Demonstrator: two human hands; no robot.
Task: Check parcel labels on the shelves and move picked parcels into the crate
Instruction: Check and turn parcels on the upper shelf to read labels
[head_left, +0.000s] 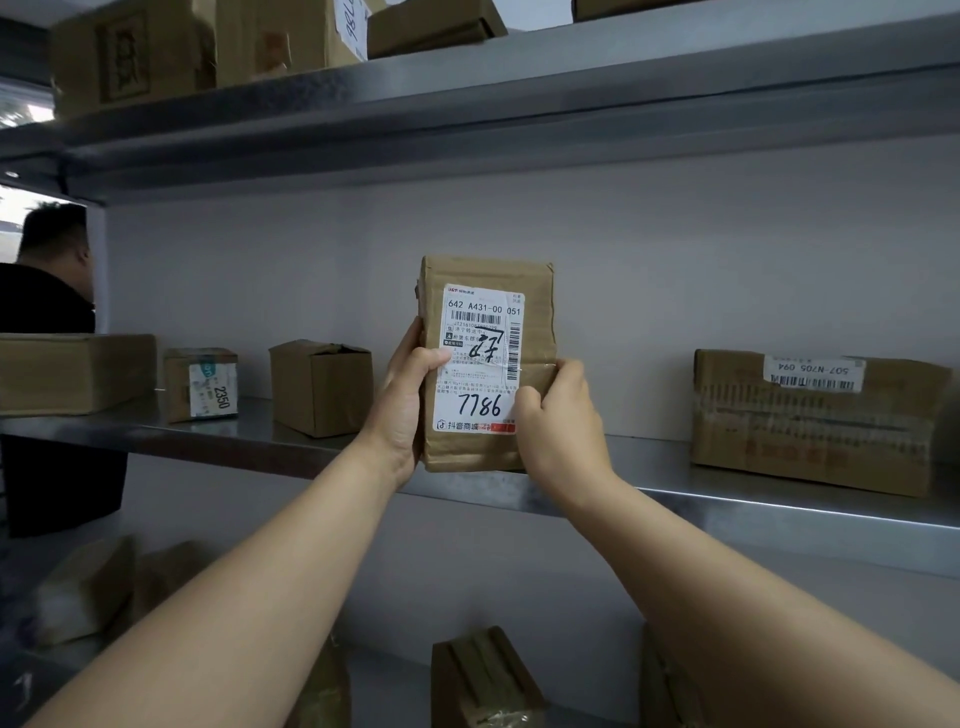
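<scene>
L hand (402, 410) fingers (431, 358) clamped on the left edge of the parcel (535, 364), thumb lying over the front by the label (480, 358). R hand (558, 421) fingers (571, 371) wrapped round the right edge, thumb pressed at the label's lower right corner. Both arms reach up from the bottom of the view.

Parcel: brown cardboard, held upright w/ label facing the camera, just in front of the middle shelf (727, 509), bottom edge about level w/ the shelf's front lip; can't tell if it touches. Label is white, printed "642 A431-00 051", barcodes, handwritten "7786" in black.

Same shelf, left of parcel: small open-flap box (322, 387), then a box w/ "2350" label (202, 384), then a low wide box (72, 371) at the frame edge. Right, well apart: big wide box (815, 421) w/ an upside-down label.

Upper shelf (467, 98) carries more cartons. Lower shelf has blurred parcels, incl. one dark box (483, 680). Far left, another person in dark top (47, 312) stands past the rack.
</scene>
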